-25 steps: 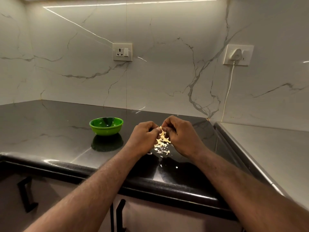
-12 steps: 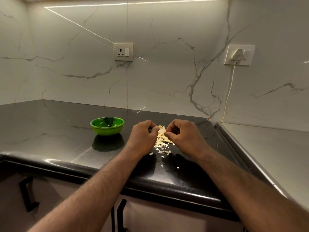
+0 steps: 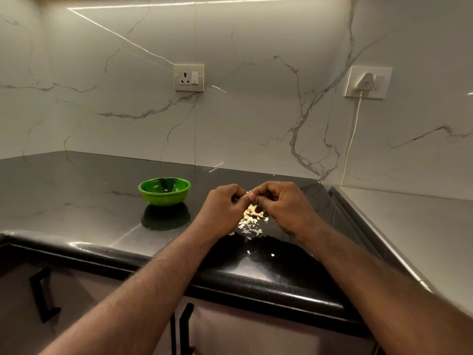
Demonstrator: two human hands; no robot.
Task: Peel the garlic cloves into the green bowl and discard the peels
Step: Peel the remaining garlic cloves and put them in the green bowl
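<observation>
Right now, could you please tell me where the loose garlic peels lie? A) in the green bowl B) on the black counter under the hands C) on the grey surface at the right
B: the peels lie on the black counter below the left hand and right hand, which pinch a garlic clove, right of the green bowl.

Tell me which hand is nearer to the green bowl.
Left. The left hand is just right of the green bowl, apart from it. The right hand is farther right, beyond the left hand; both pinch a garlic clove between them.
</observation>
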